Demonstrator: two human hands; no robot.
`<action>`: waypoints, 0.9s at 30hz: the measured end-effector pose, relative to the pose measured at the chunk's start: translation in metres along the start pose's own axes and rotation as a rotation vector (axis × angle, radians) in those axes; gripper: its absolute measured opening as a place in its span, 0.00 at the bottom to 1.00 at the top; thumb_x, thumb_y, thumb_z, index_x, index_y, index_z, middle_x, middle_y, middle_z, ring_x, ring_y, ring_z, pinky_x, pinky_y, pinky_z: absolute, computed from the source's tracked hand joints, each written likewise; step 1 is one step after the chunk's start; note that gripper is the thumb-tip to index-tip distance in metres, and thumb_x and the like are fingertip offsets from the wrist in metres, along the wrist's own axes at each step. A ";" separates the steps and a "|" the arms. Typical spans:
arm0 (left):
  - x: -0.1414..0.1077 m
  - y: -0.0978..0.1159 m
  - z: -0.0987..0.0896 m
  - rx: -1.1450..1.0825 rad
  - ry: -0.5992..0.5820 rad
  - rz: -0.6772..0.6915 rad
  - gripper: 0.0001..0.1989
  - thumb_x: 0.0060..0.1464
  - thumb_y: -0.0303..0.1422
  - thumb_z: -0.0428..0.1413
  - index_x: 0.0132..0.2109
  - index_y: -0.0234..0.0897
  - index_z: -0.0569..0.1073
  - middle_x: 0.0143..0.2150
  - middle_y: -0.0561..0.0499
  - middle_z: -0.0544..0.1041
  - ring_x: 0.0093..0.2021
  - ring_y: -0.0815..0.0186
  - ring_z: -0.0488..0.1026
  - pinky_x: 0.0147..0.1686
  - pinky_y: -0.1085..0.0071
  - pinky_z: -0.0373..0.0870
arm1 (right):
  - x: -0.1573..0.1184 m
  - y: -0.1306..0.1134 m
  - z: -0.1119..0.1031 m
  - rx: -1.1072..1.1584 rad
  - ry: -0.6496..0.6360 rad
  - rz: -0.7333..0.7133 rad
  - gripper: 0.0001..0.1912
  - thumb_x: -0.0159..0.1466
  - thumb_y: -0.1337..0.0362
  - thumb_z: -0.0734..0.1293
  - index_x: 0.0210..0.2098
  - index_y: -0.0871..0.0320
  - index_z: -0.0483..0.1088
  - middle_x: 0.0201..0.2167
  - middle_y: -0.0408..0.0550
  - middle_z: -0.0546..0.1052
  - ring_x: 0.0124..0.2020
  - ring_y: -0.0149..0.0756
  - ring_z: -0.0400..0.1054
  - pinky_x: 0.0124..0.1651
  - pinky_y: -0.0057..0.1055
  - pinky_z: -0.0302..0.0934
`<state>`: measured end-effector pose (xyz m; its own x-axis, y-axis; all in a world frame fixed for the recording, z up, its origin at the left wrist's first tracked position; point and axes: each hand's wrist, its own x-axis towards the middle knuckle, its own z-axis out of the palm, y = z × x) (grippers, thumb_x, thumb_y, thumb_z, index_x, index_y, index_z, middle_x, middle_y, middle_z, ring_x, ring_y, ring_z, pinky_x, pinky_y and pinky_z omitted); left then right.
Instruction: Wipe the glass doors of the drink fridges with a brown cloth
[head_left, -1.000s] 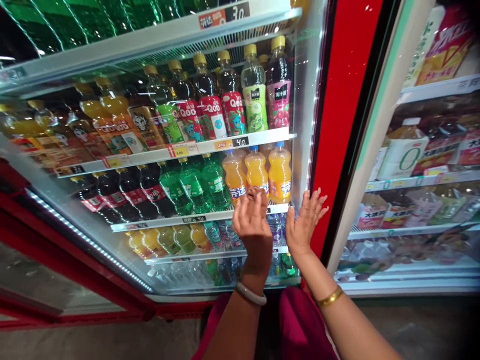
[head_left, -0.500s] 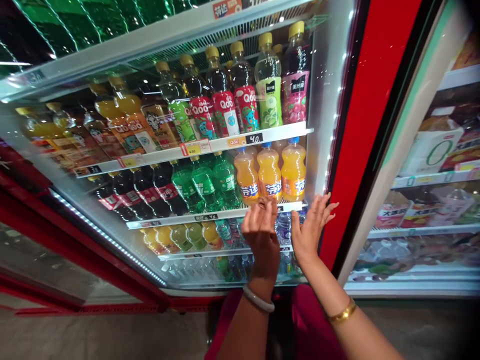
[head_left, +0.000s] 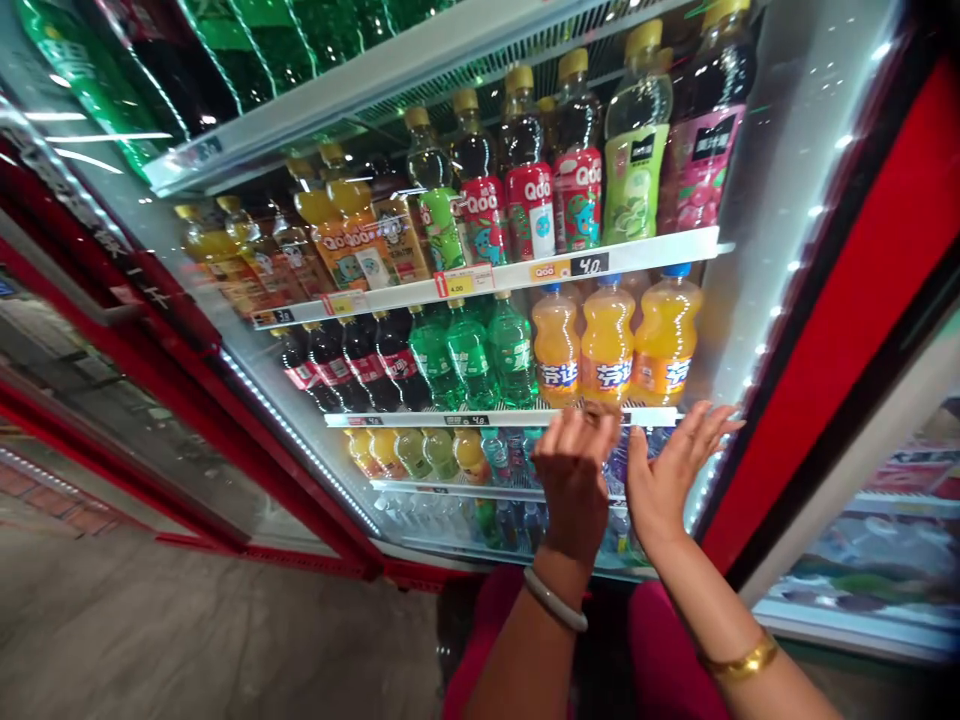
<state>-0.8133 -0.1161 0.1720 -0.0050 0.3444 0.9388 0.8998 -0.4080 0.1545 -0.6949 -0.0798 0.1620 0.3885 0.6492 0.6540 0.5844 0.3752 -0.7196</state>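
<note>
My left hand [head_left: 576,480], with a pale bangle at its wrist, is raised in front of the cooler shelf edge [head_left: 495,418], below the orange soda bottles [head_left: 607,345]. Its fingers are slightly curled and apart, holding nothing. To its right is my right hand [head_left: 667,480], palm turned inward and fingers spread, empty too. A gold bracelet [head_left: 742,660] circles that wrist. Both hands overlap the lower shelves in view; whether either touches a shelf cannot be seen. Red-labelled Qoo bottles [head_left: 530,205] stand on the shelf above.
Green bottles [head_left: 514,350] and dark cola bottles [head_left: 360,360] stand left of the orange ones. A red door frame [head_left: 847,320] rises at the right, with another lit cooler [head_left: 900,520] beyond. Grey floor [head_left: 225,630] lies at lower left.
The view has swung left, so the shelves and both hands appear further right. Both hands keep nearly the same pose and stay empty.
</note>
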 end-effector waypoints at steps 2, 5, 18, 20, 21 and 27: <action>-0.008 0.001 0.002 -0.033 -0.074 0.045 0.26 0.65 0.25 0.54 0.67 0.52 0.68 0.65 0.49 0.73 0.72 0.59 0.62 0.67 0.57 0.65 | -0.002 -0.010 -0.001 0.048 -0.005 0.035 0.43 0.73 0.49 0.57 0.76 0.54 0.28 0.77 0.56 0.23 0.76 0.56 0.13 0.72 0.72 0.24; -0.008 -0.005 -0.008 -0.063 -0.101 -0.002 0.28 0.66 0.23 0.50 0.70 0.48 0.64 0.67 0.48 0.72 0.72 0.62 0.62 0.69 0.57 0.63 | -0.012 -0.024 -0.002 0.075 -0.042 -0.017 0.37 0.74 0.52 0.54 0.76 0.51 0.32 0.78 0.51 0.27 0.77 0.53 0.15 0.73 0.70 0.26; -0.005 -0.052 -0.035 -0.069 -0.214 0.056 0.35 0.69 0.30 0.45 0.76 0.34 0.41 0.75 0.35 0.56 0.78 0.54 0.45 0.72 0.47 0.59 | -0.050 -0.069 0.018 0.294 -0.385 -0.293 0.28 0.75 0.57 0.56 0.73 0.41 0.52 0.77 0.43 0.48 0.77 0.44 0.42 0.74 0.51 0.51; -0.006 -0.055 -0.046 -0.093 -0.269 0.036 0.36 0.68 0.31 0.48 0.76 0.33 0.42 0.76 0.35 0.54 0.77 0.53 0.46 0.73 0.47 0.57 | -0.052 -0.064 0.020 0.296 -0.341 -0.336 0.29 0.74 0.60 0.57 0.73 0.42 0.51 0.77 0.45 0.46 0.77 0.44 0.42 0.74 0.52 0.51; -0.007 -0.056 -0.052 -0.108 -0.302 0.010 0.37 0.67 0.32 0.49 0.76 0.34 0.42 0.76 0.36 0.54 0.77 0.54 0.47 0.73 0.47 0.57 | -0.054 -0.063 0.022 0.286 -0.326 -0.349 0.30 0.74 0.61 0.57 0.73 0.43 0.50 0.77 0.45 0.46 0.77 0.45 0.42 0.74 0.53 0.51; -0.012 -0.076 -0.071 -0.166 -0.245 -0.138 0.36 0.66 0.25 0.43 0.77 0.42 0.43 0.76 0.44 0.56 0.76 0.59 0.51 0.74 0.52 0.55 | -0.065 -0.076 0.044 0.117 -0.261 -0.366 0.38 0.72 0.64 0.61 0.75 0.42 0.40 0.78 0.50 0.39 0.78 0.54 0.33 0.71 0.65 0.52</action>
<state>-0.9128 -0.1490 0.1706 0.0016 0.5913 0.8064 0.8147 -0.4685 0.3419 -0.7966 -0.1216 0.1637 -0.0293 0.5991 0.8001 0.5595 0.6731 -0.4836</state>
